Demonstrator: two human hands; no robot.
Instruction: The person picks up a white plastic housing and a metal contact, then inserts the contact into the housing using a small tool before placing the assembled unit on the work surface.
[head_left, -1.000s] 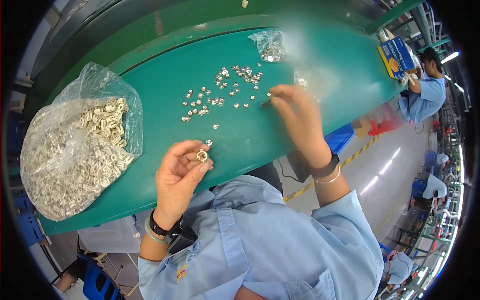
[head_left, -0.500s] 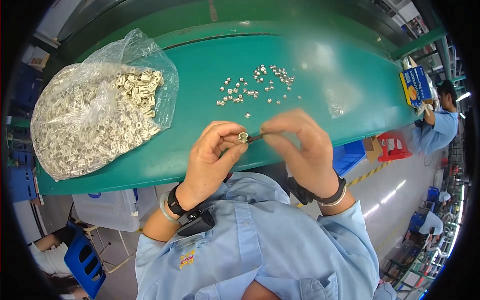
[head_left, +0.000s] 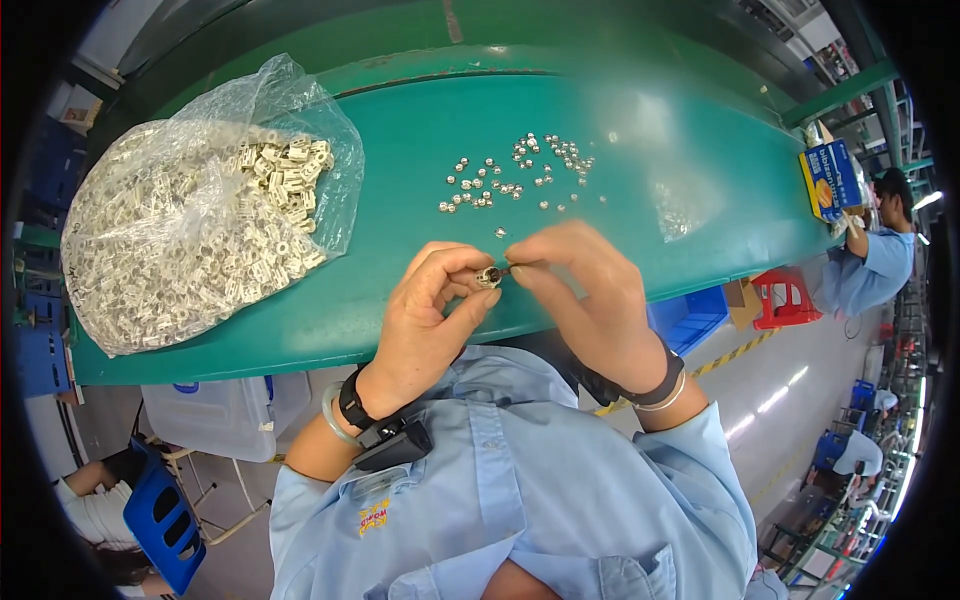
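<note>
Cream part (head_left: 487, 277) sits pinched in the left hand (head_left: 425, 305); the right hand (head_left: 595, 300), drawn in from farther right, pinches a dark tool (head_left: 505, 271) beside it, both apparently working one piece

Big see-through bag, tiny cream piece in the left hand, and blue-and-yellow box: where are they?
Big see-through bag (head_left: 264, 104), head view: bare plastic near its top.
Tiny cream piece (head_left: 487, 279), head view: its visible middle.
Blue-and-yellow box (head_left: 829, 180), head view: its printed side.
</note>
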